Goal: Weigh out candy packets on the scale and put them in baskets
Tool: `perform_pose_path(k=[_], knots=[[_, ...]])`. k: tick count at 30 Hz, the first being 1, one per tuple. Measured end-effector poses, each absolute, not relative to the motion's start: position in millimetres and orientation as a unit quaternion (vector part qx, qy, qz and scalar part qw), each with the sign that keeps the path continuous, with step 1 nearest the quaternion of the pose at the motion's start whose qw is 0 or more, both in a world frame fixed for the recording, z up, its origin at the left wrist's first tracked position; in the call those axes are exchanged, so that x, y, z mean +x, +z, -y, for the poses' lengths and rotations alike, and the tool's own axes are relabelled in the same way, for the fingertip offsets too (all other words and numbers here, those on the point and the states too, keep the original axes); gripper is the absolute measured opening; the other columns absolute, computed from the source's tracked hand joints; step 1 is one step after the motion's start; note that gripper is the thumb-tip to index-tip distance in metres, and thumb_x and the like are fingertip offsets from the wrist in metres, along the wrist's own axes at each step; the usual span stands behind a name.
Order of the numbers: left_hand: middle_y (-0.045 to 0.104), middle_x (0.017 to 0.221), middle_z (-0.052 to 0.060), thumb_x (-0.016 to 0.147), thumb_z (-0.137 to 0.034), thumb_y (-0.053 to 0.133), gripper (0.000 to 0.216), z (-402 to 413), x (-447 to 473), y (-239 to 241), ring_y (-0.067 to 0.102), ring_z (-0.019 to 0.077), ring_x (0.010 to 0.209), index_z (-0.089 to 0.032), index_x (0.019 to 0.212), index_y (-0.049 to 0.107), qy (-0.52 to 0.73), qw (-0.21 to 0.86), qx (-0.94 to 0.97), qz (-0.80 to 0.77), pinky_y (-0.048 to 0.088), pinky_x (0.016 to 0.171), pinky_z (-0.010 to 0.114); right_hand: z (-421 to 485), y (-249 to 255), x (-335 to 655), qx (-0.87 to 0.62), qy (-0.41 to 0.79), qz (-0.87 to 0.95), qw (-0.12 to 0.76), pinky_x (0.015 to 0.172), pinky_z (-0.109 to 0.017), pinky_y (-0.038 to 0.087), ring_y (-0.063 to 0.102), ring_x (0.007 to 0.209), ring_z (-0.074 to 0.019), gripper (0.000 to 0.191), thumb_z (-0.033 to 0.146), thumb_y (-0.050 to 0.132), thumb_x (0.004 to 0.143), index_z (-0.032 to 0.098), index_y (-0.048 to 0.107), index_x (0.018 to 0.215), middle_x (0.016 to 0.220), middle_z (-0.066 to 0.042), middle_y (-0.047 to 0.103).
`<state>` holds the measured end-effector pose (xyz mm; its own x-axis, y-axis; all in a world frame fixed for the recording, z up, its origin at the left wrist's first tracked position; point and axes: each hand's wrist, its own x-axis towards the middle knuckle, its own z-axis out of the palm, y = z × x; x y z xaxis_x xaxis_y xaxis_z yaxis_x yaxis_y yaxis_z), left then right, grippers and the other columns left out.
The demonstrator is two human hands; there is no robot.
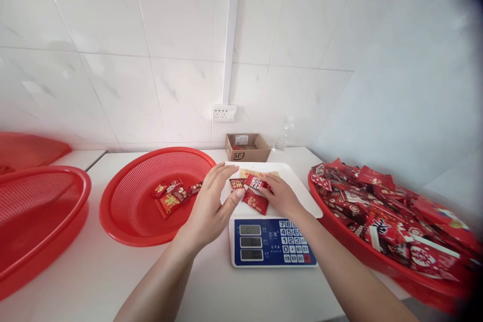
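Several small red snack packets (255, 202) lie on the white pan (302, 196) of a digital scale, with a yellowish packet behind them. My right hand (282, 195) is over the pan's middle, its thumb and fingers closed at the edge of a red-and-white packet (253, 181). At the pan's left edge is my left hand (216, 198), thumb spread from the fingers and nothing in its grasp. Its thumb tip is close to a dark red packet (237, 184). The scale's blue panel (271, 242) faces me; its display digits are faint.
A red perforated basket (124, 201) on the left holds a few packets. Another red basket (41, 221) stands farther left. To the right, a red basket (381, 256) is heaped with packets. Behind the scale are a cardboard box (247, 153) and a clear plastic bottle (284, 136).
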<state>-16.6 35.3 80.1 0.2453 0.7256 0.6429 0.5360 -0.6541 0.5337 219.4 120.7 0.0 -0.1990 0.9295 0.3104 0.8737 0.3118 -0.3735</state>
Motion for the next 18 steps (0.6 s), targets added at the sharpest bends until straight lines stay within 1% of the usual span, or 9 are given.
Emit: perform_pose_path(k=[3, 6, 10, 12, 15, 16, 18], knots=[[0.052, 0.133, 0.011, 0.093, -0.036, 0.044, 0.036, -36, -17, 80, 0.036, 0.0237, 0.132, -0.02, 0.126, 0.045, 0.465, 0.106, 0.781, -0.402, 0.035, 0.105, 0.044, -111, -1, 220, -0.589, 0.06, 0.769, 0.24, 0.102, -0.045, 0.037, 0.048, 0.121, -0.0259, 0.038, 0.038, 0.045, 0.086, 0.023, 0.062, 0.117, 0.127, -0.009, 0.058], [0.052, 0.132, 0.011, 0.093, -0.036, 0.044, 0.036, -37, -17, 79, 0.037, 0.0231, 0.131, -0.02, 0.126, 0.045, 0.468, 0.11, 0.782, -0.397, 0.036, 0.105, 0.044, -101, 3, 221, -0.59, 0.076, 0.77, 0.229, 0.103, -0.043, 0.036, 0.049, 0.12, -0.0248, 0.04, 0.039, 0.045, 0.086, 0.02, 0.062, 0.118, 0.128, -0.01, 0.058], [0.052, 0.132, 0.011, 0.093, -0.036, 0.044, 0.035, -37, -16, 79, 0.037, 0.0227, 0.131, -0.02, 0.125, 0.045, 0.469, 0.113, 0.782, -0.395, 0.036, 0.105, 0.044, -100, 8, 225, -0.587, 0.092, 0.765, 0.248, 0.102, -0.04, 0.037, 0.05, 0.118, -0.0227, 0.044, 0.043, 0.042, 0.088, 0.02, 0.059, 0.121, 0.127, -0.009, 0.058], [0.052, 0.132, 0.011, 0.093, -0.036, 0.044, 0.035, -37, -17, 79, 0.037, 0.023, 0.131, -0.021, 0.125, 0.045, 0.469, 0.113, 0.782, -0.395, 0.036, 0.105, 0.044, -108, 9, 229, -0.592, 0.064, 0.761, 0.259, 0.103, -0.041, 0.036, 0.049, 0.12, -0.0233, 0.045, 0.043, 0.04, 0.088, 0.019, 0.059, 0.121, 0.127, -0.01, 0.057], [0.052, 0.132, 0.011, 0.093, -0.036, 0.044, 0.035, -36, -17, 81, 0.038, 0.0237, 0.131, -0.021, 0.125, 0.045, 0.468, 0.113, 0.781, -0.397, 0.036, 0.104, 0.045, -124, 8, 237, -0.635, 0.043, 0.731, 0.247, 0.105, -0.042, 0.032, 0.042, 0.127, -0.0246, 0.043, 0.039, 0.04, 0.089, 0.019, 0.059, 0.121, 0.131, -0.01, 0.054], [0.052, 0.132, 0.011, 0.093, -0.036, 0.044, 0.035, -36, -17, 81, 0.038, 0.0238, 0.131, -0.021, 0.125, 0.045, 0.468, 0.112, 0.782, -0.397, 0.037, 0.104, 0.045, -129, 8, 240, -0.651, 0.054, 0.718, 0.24, 0.104, -0.041, 0.032, 0.042, 0.126, -0.0242, 0.043, 0.038, 0.039, 0.089, 0.019, 0.059, 0.121, 0.131, -0.009, 0.055], [0.052, 0.131, 0.011, 0.093, -0.036, 0.044, 0.035, -35, -18, 81, 0.038, 0.0236, 0.13, -0.021, 0.125, 0.045, 0.468, 0.111, 0.783, -0.395, 0.037, 0.104, 0.045, -137, 10, 243, -0.668, 0.088, 0.702, 0.229, 0.1, -0.037, 0.037, 0.049, 0.12, -0.0223, 0.042, 0.036, 0.038, 0.089, 0.019, 0.06, 0.12, 0.127, -0.008, 0.059]])
